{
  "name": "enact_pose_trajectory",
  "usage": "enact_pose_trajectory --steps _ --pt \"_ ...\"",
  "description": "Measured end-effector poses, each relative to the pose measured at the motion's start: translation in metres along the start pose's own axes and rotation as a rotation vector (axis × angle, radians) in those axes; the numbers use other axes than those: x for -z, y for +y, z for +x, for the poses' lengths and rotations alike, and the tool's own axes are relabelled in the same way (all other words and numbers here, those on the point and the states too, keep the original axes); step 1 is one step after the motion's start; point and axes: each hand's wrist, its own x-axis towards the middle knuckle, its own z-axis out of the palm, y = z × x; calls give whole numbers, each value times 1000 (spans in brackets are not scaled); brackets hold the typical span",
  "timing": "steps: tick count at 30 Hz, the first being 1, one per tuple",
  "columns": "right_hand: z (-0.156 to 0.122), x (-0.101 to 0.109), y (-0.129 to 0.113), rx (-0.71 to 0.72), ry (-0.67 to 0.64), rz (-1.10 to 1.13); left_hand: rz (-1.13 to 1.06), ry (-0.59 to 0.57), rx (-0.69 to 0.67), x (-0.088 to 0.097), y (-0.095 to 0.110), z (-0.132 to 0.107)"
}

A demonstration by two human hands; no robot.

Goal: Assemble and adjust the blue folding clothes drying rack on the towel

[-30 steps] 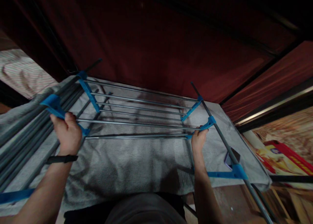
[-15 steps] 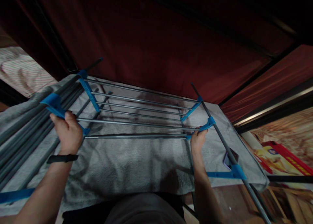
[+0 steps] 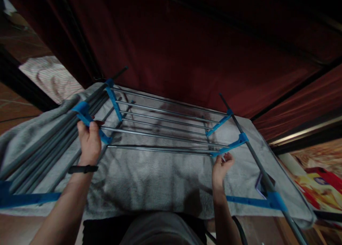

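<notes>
Between left and right edges of the grey-covered surface (image 3: pixel 149 182): your tube rack (image 3: pixel 162 136). Your left hand (image 3: pixel 90 144) has fingers wrapped on the left blue bracket (image 3: pixel 81 109); right hand (image 3: pixel 221 171) has fingers loosely apart just below the right blue bracket (image 3: pixel 236 142), contact unclear. Phone (image 3: pixel 262 187) near right edge.

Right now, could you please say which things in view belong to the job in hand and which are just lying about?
Job in hand, apparently:
left blue bracket, in the left grip
right blue bracket, by the right grip
metal rods between them
grey tubes at left, probably

Lying about, seemingly:
phone, it appears
red-and-yellow box
striped cloth
</notes>
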Motion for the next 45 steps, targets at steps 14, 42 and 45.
enact_pose_trajectory --steps 14,42,45 --pt "-33 -39 -47 843 -596 -262 -105 -99 253 7 -30 -51" --pt "-21 -44 -37 792 -593 -195 20 -56 210 -12 -62 -59" --pt "-21 -43 -37 799 -599 -188 24 -46 216 -13 -60 -59"
